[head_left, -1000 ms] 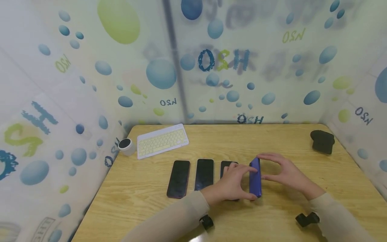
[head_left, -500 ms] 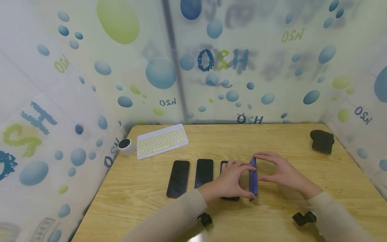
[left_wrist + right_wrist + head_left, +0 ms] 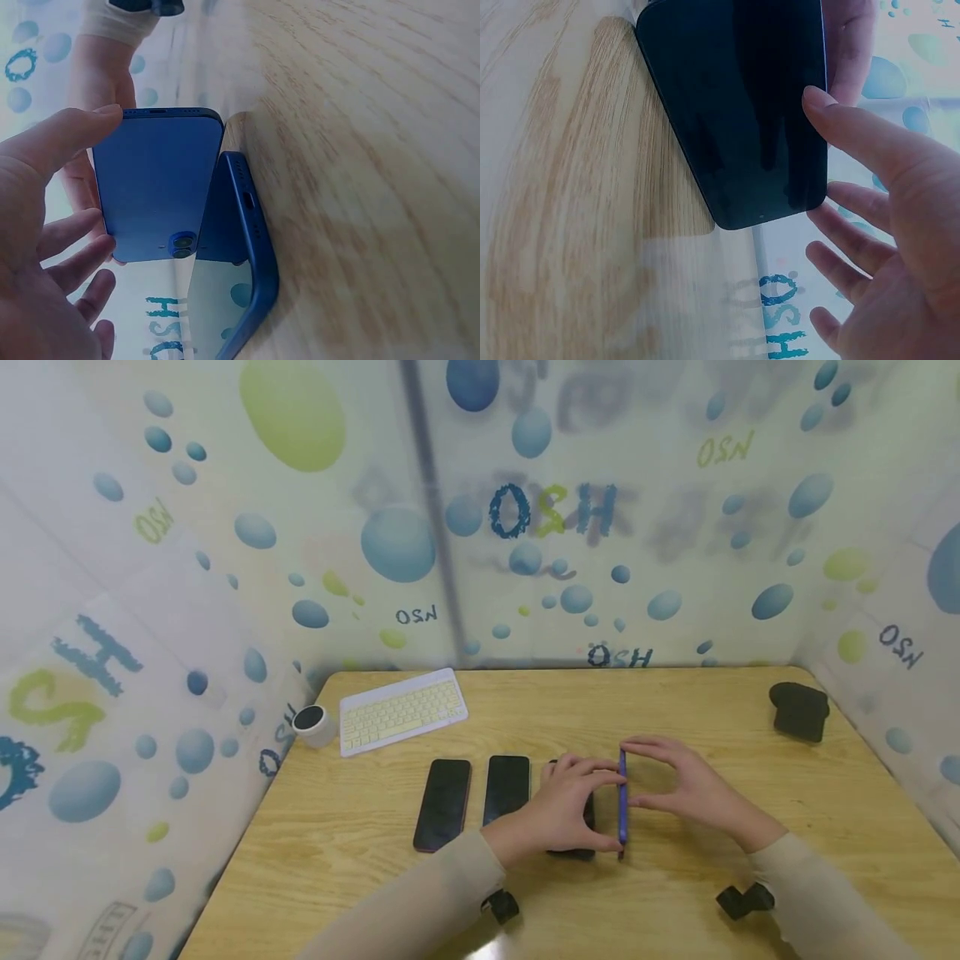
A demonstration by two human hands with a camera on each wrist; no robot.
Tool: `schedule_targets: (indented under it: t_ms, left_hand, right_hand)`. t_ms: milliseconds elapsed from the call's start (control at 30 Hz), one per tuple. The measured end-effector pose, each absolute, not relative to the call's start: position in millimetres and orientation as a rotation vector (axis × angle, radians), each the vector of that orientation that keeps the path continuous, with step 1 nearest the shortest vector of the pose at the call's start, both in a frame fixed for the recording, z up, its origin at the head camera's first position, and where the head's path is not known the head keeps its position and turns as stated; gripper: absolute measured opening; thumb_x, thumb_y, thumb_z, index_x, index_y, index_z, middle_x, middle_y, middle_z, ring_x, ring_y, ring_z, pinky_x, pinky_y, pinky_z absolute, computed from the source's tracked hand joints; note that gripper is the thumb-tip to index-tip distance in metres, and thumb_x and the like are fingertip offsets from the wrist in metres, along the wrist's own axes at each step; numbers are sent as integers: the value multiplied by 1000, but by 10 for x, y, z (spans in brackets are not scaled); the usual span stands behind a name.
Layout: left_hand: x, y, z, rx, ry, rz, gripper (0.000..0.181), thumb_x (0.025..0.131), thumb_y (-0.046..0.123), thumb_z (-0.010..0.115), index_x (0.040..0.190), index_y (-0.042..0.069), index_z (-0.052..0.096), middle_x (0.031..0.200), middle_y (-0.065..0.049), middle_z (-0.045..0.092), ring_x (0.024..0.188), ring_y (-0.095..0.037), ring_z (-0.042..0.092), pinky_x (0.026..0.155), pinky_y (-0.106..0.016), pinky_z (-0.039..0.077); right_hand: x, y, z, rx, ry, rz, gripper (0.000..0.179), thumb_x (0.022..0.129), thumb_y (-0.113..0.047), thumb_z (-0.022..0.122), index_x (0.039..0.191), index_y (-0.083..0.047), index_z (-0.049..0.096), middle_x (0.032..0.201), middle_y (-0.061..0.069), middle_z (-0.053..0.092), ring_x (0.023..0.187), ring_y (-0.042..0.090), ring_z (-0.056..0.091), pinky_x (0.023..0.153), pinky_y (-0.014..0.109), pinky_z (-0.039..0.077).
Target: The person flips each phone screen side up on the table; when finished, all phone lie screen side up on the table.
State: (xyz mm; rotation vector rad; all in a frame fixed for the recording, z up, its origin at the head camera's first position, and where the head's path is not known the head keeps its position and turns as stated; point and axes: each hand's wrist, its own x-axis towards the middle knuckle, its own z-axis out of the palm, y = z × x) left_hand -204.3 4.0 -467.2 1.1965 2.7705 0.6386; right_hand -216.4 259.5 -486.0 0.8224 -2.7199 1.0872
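Observation:
A blue phone (image 3: pixel 623 806) stands on its long edge, seen edge-on in the head view. My left hand (image 3: pixel 558 806) holds it from the left, the thumb at the near end and the fingers farther along the top edge. At the far end my right hand (image 3: pixel 686 785) holds it between thumb and fingers. Its blue back (image 3: pixel 154 176) with the camera bump faces my left hand, and its dark screen (image 3: pixel 735 112) faces right. Partly hidden under my left hand lies another blue-framed phone (image 3: pixel 261 232), screen up, beside the standing one's lower edge.
Two dark-screened phones, one red-edged (image 3: pixel 443 806) and one pale-edged (image 3: pixel 507 787), lie in a row to the left. Behind them are a white keyboard (image 3: pixel 403 712) and a small white cylinder with a black top (image 3: pixel 315 725). A black object (image 3: pixel 800 712) sits at the wooden table's (image 3: pixel 697 702) far right.
The blue phone has turned from showing its back to edge-on and shifted slightly left. Both hands have moved left with it. The phones lying on the table stay put.

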Motion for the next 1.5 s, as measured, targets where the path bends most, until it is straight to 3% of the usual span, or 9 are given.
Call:
schedule_targets:
  t_ms: [367,700,1200,1500]
  left_hand:
    - [-2021,-42,-4730,1184,2735,714,84,79,54,86,151,29,52,162,9,42,136,-18,39,104,-43,34]
    - [-2029,-126,-4767,1148,2717,776,82,80,51,86,151,27,53,162,7,43,135,-18,39,103,-43,32]
    - [-1996,-135,-4786,1110,2769,761,83,77,50,88,150,27,54,160,8,45,132,-17,41,101,-42,31]
    - [-1973,-81,-4836,1050,2803,662,83,76,52,88,148,28,55,157,7,49,130,-16,41,101,-42,31]
  right_hand:
    - [-2179,2622,-4955,833,-2717,1134,72,82,-28,89,146,-15,59,147,11,60,135,41,53,103,67,43]
    - [-2246,2651,-5125,844,-2814,1080,72,80,-27,90,144,-9,60,140,7,67,130,36,59,108,59,42]
    - [-2248,2645,-5157,798,-2846,1040,78,72,-25,95,140,-5,62,137,14,67,129,41,59,107,62,42]
    - [-2237,2777,-5124,796,-2867,985,75,70,-26,96,137,-11,65,136,15,67,128,43,57,105,66,41]
